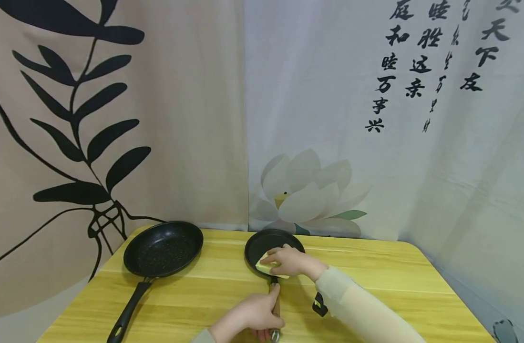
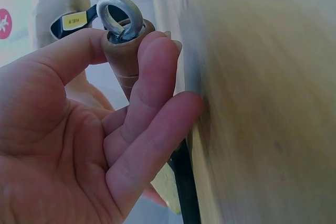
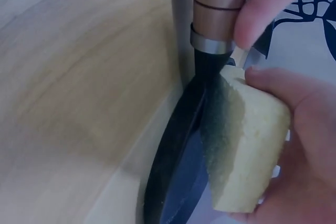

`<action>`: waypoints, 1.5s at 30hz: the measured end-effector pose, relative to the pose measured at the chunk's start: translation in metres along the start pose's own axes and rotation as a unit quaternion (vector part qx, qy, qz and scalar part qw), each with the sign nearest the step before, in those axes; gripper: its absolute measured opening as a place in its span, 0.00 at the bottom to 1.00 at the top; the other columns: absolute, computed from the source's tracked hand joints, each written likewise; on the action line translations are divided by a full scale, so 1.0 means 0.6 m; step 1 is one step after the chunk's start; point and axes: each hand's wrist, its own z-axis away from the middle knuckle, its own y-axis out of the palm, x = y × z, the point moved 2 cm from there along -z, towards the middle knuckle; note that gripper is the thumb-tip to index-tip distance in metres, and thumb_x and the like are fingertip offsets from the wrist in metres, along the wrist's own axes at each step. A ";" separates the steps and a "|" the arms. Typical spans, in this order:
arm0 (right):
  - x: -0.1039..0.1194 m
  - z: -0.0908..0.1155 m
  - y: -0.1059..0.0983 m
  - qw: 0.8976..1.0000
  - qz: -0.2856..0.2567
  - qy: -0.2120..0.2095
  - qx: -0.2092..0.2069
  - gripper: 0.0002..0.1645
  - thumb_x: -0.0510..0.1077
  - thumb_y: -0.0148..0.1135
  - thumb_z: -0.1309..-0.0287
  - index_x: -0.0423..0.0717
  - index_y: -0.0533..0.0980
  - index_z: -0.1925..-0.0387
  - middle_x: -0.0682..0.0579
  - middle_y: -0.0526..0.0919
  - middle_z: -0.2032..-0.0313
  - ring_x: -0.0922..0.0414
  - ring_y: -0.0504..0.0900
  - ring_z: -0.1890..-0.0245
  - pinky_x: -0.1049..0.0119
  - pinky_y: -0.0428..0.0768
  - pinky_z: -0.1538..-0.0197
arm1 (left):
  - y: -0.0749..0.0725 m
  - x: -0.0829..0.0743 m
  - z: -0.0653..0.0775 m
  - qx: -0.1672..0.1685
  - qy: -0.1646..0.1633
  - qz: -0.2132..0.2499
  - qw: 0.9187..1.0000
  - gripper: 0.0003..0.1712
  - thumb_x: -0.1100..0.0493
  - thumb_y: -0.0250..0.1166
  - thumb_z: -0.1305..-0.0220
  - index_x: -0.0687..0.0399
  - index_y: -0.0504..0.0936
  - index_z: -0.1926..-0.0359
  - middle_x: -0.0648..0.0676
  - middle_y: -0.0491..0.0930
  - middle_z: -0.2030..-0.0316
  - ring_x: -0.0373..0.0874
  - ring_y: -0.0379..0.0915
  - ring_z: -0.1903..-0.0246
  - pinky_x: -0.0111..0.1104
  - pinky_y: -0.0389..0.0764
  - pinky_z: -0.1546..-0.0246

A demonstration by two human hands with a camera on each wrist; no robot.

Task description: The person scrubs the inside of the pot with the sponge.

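A small black frying pan (image 1: 268, 240) lies on the table, its wooden handle (image 2: 123, 64) pointing toward me and tipped with a metal ring (image 2: 118, 17). My left hand (image 1: 259, 312) grips that handle, thumb along one side and fingers bent around the other. Inside the pan, my right hand (image 1: 289, 261) holds a yellow sponge (image 3: 254, 140) between thumb and fingers. The sponge's dark scouring side (image 3: 223, 119) faces the pan's inner surface. In the head view the right hand covers part of the sponge and the pan's right side.
A larger black frying pan (image 1: 163, 250) stands at the table's left, its long black handle (image 1: 130, 309) toward me. The right wrist wears a black strap device (image 1: 319, 305). Behind the wooden table (image 1: 373, 271) hangs a printed cloth (image 1: 193, 119).
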 end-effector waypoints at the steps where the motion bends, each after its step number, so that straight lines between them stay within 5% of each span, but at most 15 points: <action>1: 0.001 -0.002 0.000 1.000 0.002 0.002 -0.002 0.23 0.49 0.60 0.34 0.59 0.76 0.38 0.45 0.69 0.34 0.32 0.62 0.36 0.36 0.66 0.40 | -0.001 -0.002 0.001 -0.002 -0.002 -0.003 1.000 0.54 0.44 0.64 0.40 0.60 0.46 0.24 0.49 0.78 0.87 0.43 0.76 0.90 0.36 0.77 0.91; 17: 0.001 -0.036 0.021 0.996 0.051 -0.007 -0.067 0.21 0.51 0.59 0.34 0.62 0.77 0.40 0.47 0.70 0.36 0.38 0.68 0.40 0.36 0.70 0.43 | -0.021 -0.064 0.053 -0.030 -0.004 0.039 0.999 0.50 0.55 0.65 0.44 0.69 0.51 0.27 0.53 0.78 0.89 0.45 0.75 0.90 0.37 0.76 0.92; 26: 0.000 -0.053 0.026 0.995 0.062 -0.004 -0.081 0.21 0.51 0.59 0.33 0.64 0.77 0.40 0.45 0.69 0.35 0.37 0.69 0.41 0.37 0.72 0.45 | -0.006 -0.008 0.008 -0.022 -0.007 0.006 1.000 0.53 0.48 0.66 0.43 0.64 0.49 0.25 0.49 0.78 0.88 0.43 0.75 0.90 0.38 0.77 0.91; 33: 0.002 -0.061 0.034 0.995 0.053 0.009 -0.083 0.22 0.51 0.59 0.33 0.64 0.76 0.39 0.42 0.65 0.32 0.35 0.66 0.39 0.35 0.70 0.43 | 0.019 0.075 -0.052 -0.025 0.020 -0.005 0.999 0.58 0.38 0.68 0.49 0.54 0.51 0.24 0.51 0.76 0.85 0.44 0.73 0.89 0.34 0.76 0.84; 45: -0.005 -0.078 0.034 0.994 0.063 0.016 -0.088 0.24 0.51 0.59 0.33 0.64 0.74 0.36 0.42 0.65 0.33 0.35 0.67 0.41 0.36 0.71 0.44 | 0.019 0.062 -0.044 -0.032 0.014 -0.004 0.999 0.57 0.41 0.67 0.46 0.54 0.48 0.23 0.49 0.73 0.87 0.42 0.69 0.92 0.34 0.74 0.89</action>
